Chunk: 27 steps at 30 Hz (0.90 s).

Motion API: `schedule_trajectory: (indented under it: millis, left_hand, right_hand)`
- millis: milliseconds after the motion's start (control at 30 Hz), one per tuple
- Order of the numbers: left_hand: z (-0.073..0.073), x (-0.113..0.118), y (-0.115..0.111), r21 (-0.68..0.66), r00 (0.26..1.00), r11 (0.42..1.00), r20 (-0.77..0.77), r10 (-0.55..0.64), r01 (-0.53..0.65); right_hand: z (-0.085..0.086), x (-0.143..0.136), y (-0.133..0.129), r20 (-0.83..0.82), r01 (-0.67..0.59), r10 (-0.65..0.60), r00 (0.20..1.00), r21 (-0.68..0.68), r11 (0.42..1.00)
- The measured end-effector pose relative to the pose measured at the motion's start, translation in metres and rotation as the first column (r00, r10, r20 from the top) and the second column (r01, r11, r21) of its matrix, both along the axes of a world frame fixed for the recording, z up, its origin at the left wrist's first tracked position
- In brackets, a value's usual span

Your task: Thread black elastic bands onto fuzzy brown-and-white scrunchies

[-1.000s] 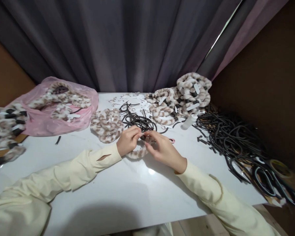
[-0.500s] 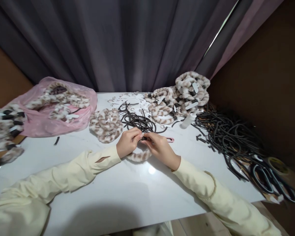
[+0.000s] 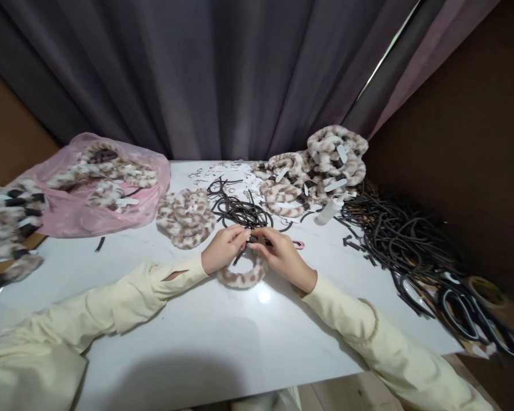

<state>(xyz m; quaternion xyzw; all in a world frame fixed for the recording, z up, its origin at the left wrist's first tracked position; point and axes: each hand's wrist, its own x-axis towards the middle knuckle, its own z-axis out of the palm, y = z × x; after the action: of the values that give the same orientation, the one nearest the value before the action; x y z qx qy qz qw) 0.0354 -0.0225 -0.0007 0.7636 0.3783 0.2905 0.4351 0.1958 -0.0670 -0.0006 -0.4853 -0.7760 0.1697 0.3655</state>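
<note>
A white-and-brown furry ring (image 3: 242,279) hangs in a loop beneath my two hands, at the middle of the table. My left hand (image 3: 224,249) is closed at its upper left side, thumb and fingers pinched. From the other side my right hand (image 3: 284,258) pinches the same spot, where a small black part (image 3: 252,240) of the ring shows between the fingertips. A short dark strip (image 3: 239,257) sticks down into the loop; its upper end is hidden by the fingers. Just behind my right hand lies a pink-ended tool (image 3: 298,245), mostly covered.
Beyond my hands are a bundle of black cords (image 3: 244,210), a pile of furry pieces (image 3: 185,218) and stacked tagged furry rings (image 3: 336,151). A small clear bottle (image 3: 326,212) stands near them. Left lies a pink plastic bag (image 3: 64,220); right, a heap of black tubing (image 3: 406,240).
The furry ring has dropped slightly towards me and shows more of its loop. A dark strip now pokes into it. Both hands keep nearly the same place.
</note>
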Motion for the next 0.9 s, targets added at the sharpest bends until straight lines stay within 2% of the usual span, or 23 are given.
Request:
schedule_trajectory:
  millis: [133,267,333,433,500,567,633,700,800,900]
  left_hand:
    - [0.0005,0.0001,-0.0064,0.129,0.998,0.99,0.002,-0.06,0.059]
    - [0.0011,0.0012,-0.0098,0.139,0.996,0.989,0.072,-0.055,0.044]
    - [0.001,0.0019,-0.0084,0.056,0.994,0.998,0.105,-0.027,0.021]
    - [-0.0008,0.0032,-0.0037,-0.179,0.983,0.984,0.176,0.051,-0.019]
    - [-0.0029,0.004,-0.0008,-0.353,0.956,0.935,0.261,0.133,-0.033]
    - [-0.0046,0.0048,0.0002,-0.502,0.917,0.865,0.344,0.2,0.0]
    - [-0.0053,0.0054,-0.0008,-0.592,0.886,0.804,0.404,0.23,0.061]
    - [-0.005,0.0061,-0.0029,-0.625,0.871,0.774,0.431,0.234,0.101]
    - [-0.0048,0.0069,-0.0051,-0.599,0.882,0.794,0.422,0.21,0.098]
    - [-0.0059,0.0068,-0.0044,-0.473,0.926,0.88,0.346,0.151,0.033]
  right_hand:
    - [0.0044,-0.0024,-0.0016,-0.064,0.018,-0.021,0.998,-0.05,0.999]
    - [0.002,-0.0045,-0.0023,-0.031,0.067,-0.065,0.997,0.075,0.995]
    - [-0.0012,-0.0047,-0.0017,-0.003,0.074,-0.075,0.997,0.158,0.985]
    - [-0.0034,-0.0046,-0.0009,0.108,0.067,-0.1,0.989,0.27,0.961]
    - [-0.0021,-0.0051,-0.0016,0.223,0.021,-0.105,0.969,0.35,0.937]
    - [0.0002,-0.0062,-0.0029,0.356,-0.095,-0.071,0.932,0.426,0.9]
    - [0.0019,-0.0075,-0.0038,0.473,-0.226,-0.026,0.881,0.467,0.855]
    - [0.002,-0.0084,-0.0036,0.528,-0.301,0.005,0.849,0.476,0.827]
    - [0.0,-0.0072,-0.0016,0.495,-0.327,0.059,0.867,0.476,0.816]
    - [-0.0015,-0.0037,-0.0005,0.319,-0.277,0.13,0.939,0.474,0.836]
